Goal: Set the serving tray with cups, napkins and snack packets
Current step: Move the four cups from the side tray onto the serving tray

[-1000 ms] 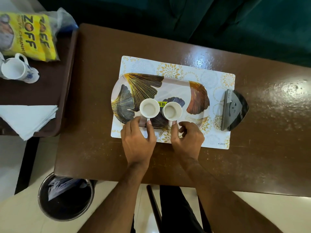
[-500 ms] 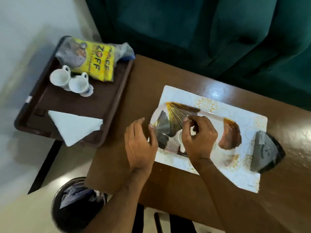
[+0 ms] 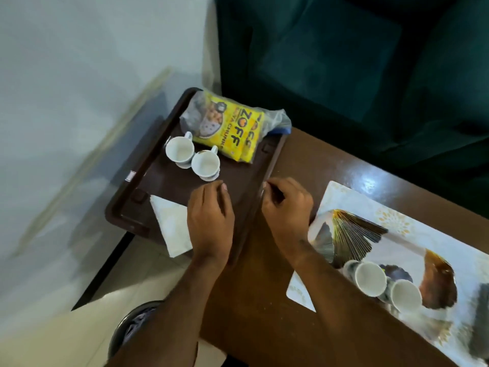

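Note:
The leaf-patterned serving tray lies on a white placemat at the right, and two white cups stand on it side by side. At the left, a brown tray carries two more white cups, a yellow snack packet and folded white napkins. My left hand hovers over the brown tray just below the nearer cup and holds nothing. My right hand is at the brown tray's right rim with its fingers curled in, empty.
The brown wooden table runs diagonally under the placemat. A dark green sofa stands behind it. A round waste bin sits on the floor at the lower left. A blurred dark grey object lies at the placemat's right end.
My view has swung left towards the brown tray. Both hands have left the two cups on the patterned tray and moved left to the brown tray.

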Available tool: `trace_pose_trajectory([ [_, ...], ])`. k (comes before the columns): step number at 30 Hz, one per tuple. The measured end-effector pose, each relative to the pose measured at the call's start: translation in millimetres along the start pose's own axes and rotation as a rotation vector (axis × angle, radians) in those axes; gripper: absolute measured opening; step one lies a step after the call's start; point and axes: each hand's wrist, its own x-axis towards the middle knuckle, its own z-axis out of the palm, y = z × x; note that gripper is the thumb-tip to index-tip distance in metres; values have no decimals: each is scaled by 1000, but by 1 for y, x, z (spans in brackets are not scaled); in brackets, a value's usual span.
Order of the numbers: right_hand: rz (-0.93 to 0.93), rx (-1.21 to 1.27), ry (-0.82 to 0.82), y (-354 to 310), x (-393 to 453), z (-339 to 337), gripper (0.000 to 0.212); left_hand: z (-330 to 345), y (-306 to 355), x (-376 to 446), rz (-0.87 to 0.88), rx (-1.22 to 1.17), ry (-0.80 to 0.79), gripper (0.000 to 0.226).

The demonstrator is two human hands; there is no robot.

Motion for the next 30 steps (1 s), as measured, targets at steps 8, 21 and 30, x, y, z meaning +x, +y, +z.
trace_pose_trajectory([
  [8,-104,13,-134,-19,54,65,14,-1,-53,101,116,83,-108,24],
  [21,-322,-67,-403,-35,91,106,30,8,-109,209,309,143,-524,51],
  [30,-333,-128,-406,-37,90,103,28,-1,-109,201,271,74,-492,32],
])
